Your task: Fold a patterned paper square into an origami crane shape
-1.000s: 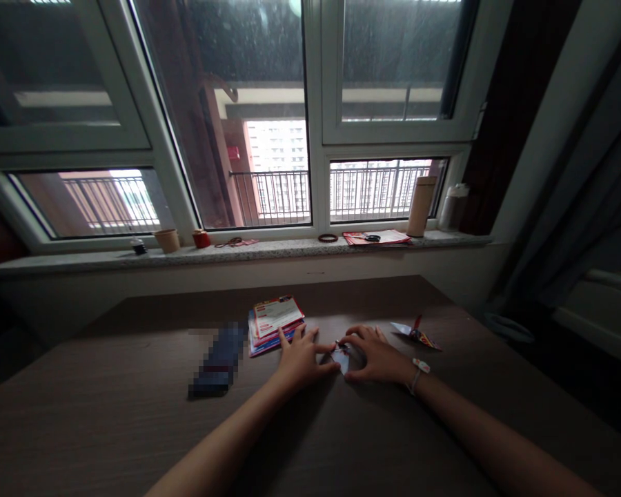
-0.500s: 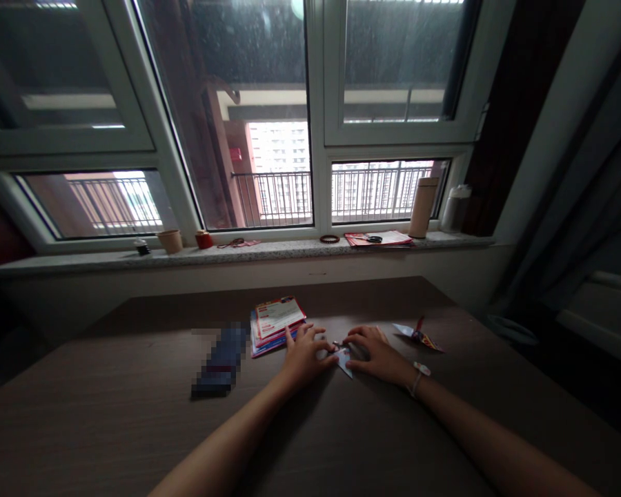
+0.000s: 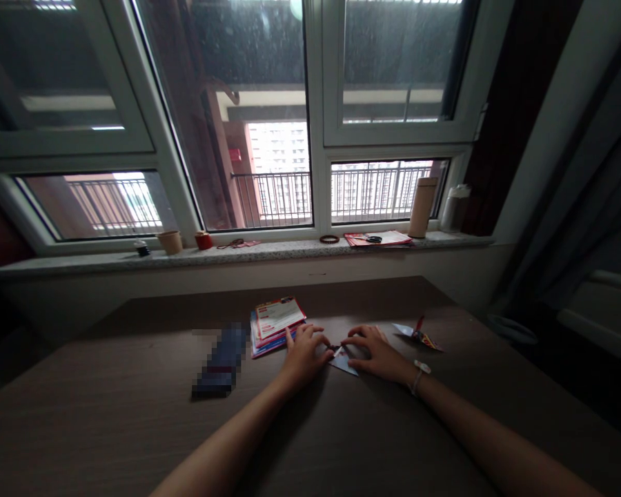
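A small piece of folded paper [image 3: 346,363], pale with a dark printed edge, lies on the table between my hands. My left hand [image 3: 304,355] has its thumb and index finger closed on the paper's left edge. On the other side, my right hand [image 3: 377,353] is curved, with thumb and index finger apart beside the paper's right edge; whether a fingertip touches it is hard to tell. To the right of that hand sits a folded paper figure [image 3: 418,335] with pointed ends, one of them red. A stack of printed paper sheets [image 3: 279,324] lies just beyond my left hand.
A dark blue, pixelated object [image 3: 221,362] lies left on the brown table [image 3: 134,414]. Along the windowsill [image 3: 290,250] stand a paper cup [image 3: 170,241], a red spool-like item [image 3: 203,239], a bracelet [image 3: 330,239], scissors [image 3: 375,239] on papers, and a tan bottle [image 3: 423,207].
The folded paper has turned or opened slightly, with its lower point now further right and a pale flap showing. My right thumb and index finger have spread a little.
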A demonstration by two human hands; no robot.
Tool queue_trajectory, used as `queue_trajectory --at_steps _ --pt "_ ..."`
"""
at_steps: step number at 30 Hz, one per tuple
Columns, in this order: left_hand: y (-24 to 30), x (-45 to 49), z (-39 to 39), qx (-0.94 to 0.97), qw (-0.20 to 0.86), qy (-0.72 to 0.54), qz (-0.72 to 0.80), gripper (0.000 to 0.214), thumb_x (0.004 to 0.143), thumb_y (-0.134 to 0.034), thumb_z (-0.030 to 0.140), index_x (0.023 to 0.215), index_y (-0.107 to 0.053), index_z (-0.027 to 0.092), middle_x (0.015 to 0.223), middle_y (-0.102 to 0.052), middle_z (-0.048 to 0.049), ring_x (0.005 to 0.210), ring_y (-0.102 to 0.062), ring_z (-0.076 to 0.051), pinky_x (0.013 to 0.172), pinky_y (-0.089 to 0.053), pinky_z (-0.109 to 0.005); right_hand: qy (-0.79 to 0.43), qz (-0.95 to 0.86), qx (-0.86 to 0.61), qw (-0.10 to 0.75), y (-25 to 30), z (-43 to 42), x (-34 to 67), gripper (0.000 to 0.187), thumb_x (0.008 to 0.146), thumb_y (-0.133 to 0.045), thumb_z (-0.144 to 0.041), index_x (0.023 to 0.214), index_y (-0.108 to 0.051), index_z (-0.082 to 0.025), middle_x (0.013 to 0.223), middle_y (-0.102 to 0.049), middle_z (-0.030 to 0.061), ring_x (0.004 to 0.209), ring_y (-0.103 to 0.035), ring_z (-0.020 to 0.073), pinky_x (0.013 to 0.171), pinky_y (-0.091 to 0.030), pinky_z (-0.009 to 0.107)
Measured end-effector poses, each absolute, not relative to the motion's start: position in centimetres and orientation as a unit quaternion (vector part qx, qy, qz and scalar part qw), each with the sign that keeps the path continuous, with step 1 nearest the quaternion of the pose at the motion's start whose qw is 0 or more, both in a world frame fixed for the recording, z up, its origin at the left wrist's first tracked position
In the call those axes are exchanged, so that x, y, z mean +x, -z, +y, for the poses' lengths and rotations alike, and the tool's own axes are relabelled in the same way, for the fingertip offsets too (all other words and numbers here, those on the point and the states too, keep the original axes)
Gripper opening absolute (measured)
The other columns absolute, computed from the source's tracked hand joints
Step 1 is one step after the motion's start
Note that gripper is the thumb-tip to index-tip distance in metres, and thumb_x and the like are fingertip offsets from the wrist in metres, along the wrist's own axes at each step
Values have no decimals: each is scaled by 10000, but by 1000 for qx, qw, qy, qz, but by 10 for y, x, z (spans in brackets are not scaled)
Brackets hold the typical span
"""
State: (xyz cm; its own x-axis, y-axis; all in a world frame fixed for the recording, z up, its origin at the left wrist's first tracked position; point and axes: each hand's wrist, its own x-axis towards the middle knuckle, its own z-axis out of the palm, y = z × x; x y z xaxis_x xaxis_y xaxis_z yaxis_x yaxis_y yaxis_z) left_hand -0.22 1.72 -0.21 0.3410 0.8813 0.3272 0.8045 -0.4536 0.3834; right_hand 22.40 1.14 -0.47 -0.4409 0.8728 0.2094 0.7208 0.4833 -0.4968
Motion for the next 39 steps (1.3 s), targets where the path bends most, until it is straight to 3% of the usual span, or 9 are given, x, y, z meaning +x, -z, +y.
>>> queue_trajectory --at_steps 5,11,16,19,23,28,39 --pt "-1 -3 18 804 100 -281 515 69 813 -658 301 865 -669 256 1226 -599 -31 1231 -431 -275 1096 -94 -639 -170 -826 -476 249 7 12 224 345 790 -660 -486 1098 -658 -330 1226 -523 34 1224 -426 257 1099 -241 478" --pt "1 -5 21 798 117 -306 506 80 818 -659 326 844 -677 252 1191 -611 -41 1191 -458 -268 1079 -172 -596 -197 -816 -442 315 12 16 223 129 819 -655 -371 824 -697 -249 1114 -587 35 1129 -502 227 1048 -318 422" --pt "2 -6 23 793 101 -311 513 113 853 -616 346 894 -698 279 1180 -613 -27 1173 -467 -258 1077 -188 -569 -175 -782 -434 412 13 20 222 99 855 -586 -273 802 -639 -209 1032 -587 53 1035 -543 204 952 -413 376" --pt "1 -5 22 780 95 -314 533 120 863 -603 336 917 -702 297 1180 -608 -20 1191 -455 -257 1086 -166 -574 -111 -767 -454 440 11 18 222 84 855 -578 -249 795 -620 -208 1013 -574 56 1024 -541 209 964 -410 406" --pt "-3 -3 19 769 90 -314 549 180 850 -615 312 1019 -678 304 1191 -598 -24 1200 -452 -253 1097 -167 -568 -27 -790 -462 402 11 15 220 53 845 -595 -240 803 -620 -219 1037 -586 50 1046 -537 216 1087 -252 536" --pt "-2 -1 18 782 79 -290 546 160 853 -616 340 988 -701 324 1210 -583 -25 1211 -435 -264 1092 -120 -615 -37 -847 -432 309 11 12 217 36 852 -607 -270 839 -632 -247 965 -655 5 1156 -497 242 1102 -99 627" --pt "6 -2 19 815 60 -233 527 207 805 -667 441 1004 -709 400 1253 -547 -24 1246 -375 -298 1055 -77 -692 -105 -847 -412 320 8 11 217 168 894 -548 -270 1031 -643 -282 1083 -650 33 1169 -506 213 1123 -147 569"
